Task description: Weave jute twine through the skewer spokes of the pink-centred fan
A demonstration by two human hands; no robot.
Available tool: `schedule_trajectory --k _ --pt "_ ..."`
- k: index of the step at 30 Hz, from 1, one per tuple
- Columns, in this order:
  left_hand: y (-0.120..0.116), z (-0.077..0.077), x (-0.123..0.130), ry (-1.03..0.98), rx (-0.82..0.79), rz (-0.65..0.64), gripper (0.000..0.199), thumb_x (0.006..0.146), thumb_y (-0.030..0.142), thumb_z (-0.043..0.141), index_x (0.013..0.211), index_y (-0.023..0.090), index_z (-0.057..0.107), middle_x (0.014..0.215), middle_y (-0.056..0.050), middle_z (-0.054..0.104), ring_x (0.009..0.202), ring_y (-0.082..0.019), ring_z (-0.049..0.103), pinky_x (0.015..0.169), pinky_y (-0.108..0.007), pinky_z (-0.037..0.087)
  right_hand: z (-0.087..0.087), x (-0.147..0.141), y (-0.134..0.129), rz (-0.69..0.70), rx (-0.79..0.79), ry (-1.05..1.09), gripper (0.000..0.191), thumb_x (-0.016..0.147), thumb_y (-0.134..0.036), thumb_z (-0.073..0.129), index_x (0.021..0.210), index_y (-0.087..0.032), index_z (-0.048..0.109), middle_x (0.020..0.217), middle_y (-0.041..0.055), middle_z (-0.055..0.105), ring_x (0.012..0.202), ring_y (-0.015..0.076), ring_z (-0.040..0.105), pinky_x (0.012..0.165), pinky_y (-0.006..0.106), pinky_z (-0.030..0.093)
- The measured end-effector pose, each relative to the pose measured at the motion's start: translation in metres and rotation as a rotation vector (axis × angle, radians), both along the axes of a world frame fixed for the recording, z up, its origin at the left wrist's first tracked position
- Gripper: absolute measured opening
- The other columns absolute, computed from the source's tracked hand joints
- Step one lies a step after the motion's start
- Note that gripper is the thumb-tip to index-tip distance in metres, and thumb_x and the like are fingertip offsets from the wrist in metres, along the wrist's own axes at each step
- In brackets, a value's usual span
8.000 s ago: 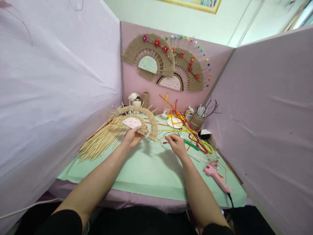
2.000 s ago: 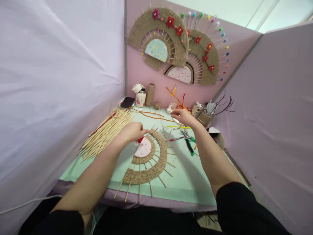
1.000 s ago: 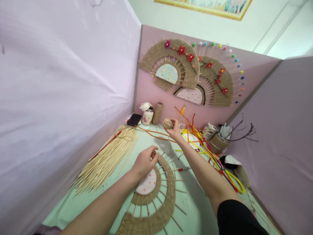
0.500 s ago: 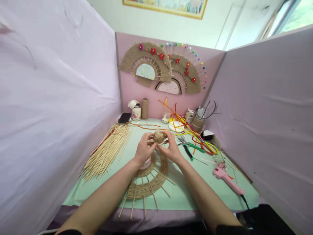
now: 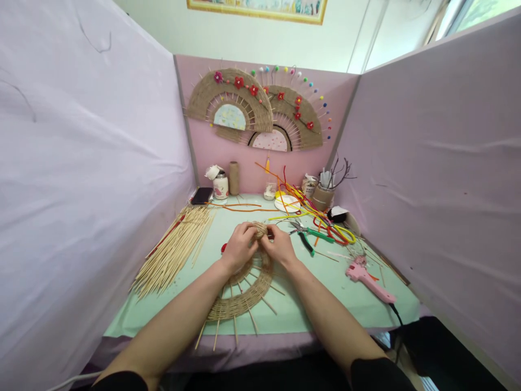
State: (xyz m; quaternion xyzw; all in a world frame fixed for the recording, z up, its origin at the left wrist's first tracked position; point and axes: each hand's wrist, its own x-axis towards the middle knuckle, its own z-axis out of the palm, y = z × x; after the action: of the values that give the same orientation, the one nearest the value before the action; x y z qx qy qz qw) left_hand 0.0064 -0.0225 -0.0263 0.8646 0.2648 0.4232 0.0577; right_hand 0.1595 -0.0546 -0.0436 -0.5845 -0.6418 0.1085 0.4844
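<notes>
A ball of twine (image 5: 259, 230) is held between my two hands, over the far edge of a woven fan-shaped piece. My left hand (image 5: 239, 248) is closed on its left side, thumb and fingers bent inward. From the right, my right hand (image 5: 280, 245) pinches at the ball, its fingertips partly hidden. Below them the half-round twine weaving (image 5: 240, 304) lies on the table, its thin sticks pointing toward me. My left hand and forearm cover part of it. Something small and red (image 5: 223, 248) shows beside my left hand.
Bamboo sticks (image 5: 175, 255) lie in a heap at left. Green-handled pliers (image 5: 319, 234), bright pipe cleaners (image 5: 342, 234) and a pink glue gun (image 5: 370, 282) are on the right. Behind stand a jar (image 5: 220, 185), a twine spool (image 5: 234, 179) and a phone (image 5: 202, 196). Finished fans (image 5: 232, 98) hang on the pink panel.
Both hands have lowered slightly toward the weaving with the twine ball, and the fingers now cover more of it. The camera view has shifted a little. The red thing at left has come into sight.
</notes>
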Motion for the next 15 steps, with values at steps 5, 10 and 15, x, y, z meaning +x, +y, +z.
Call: schedule_trajectory --k 5,10,15 --pt "-0.0030 0.0014 0.0007 0.047 0.048 -0.005 0.021 0.072 0.006 0.053 0.089 0.019 0.056 0.103 -0.008 0.053 0.099 -0.021 0.048 0.086 -0.037 0.044 0.0017 -0.0033 -0.0020 -0.081 -0.009 -0.069 0.022 0.080 -0.024 0.047 0.098 -0.020 0.059 0.085 0.0044 0.068 0.074 0.0169 0.062 0.070 0.027 0.046" --pt "-0.0037 0.0016 0.0016 0.049 0.044 -0.016 0.021 0.071 0.005 0.052 0.085 0.020 0.055 0.101 -0.007 0.053 0.097 -0.021 0.048 0.085 -0.037 0.044 0.0021 -0.0003 -0.0022 -0.082 -0.014 -0.069 0.022 0.080 -0.022 0.045 0.095 -0.021 0.061 0.080 0.0031 0.068 0.069 0.0162 0.060 0.066 0.026 0.043" --pt "-0.0019 0.0006 0.0016 0.039 0.023 -0.024 0.023 0.068 0.003 0.051 0.084 0.019 0.054 0.101 -0.007 0.053 0.097 -0.021 0.048 0.085 -0.037 0.043 0.0006 0.0036 0.0011 -0.052 -0.032 0.079 0.017 0.077 -0.023 0.048 0.085 -0.020 0.063 0.074 0.0009 0.067 0.064 0.0143 0.059 0.063 0.024 0.043"
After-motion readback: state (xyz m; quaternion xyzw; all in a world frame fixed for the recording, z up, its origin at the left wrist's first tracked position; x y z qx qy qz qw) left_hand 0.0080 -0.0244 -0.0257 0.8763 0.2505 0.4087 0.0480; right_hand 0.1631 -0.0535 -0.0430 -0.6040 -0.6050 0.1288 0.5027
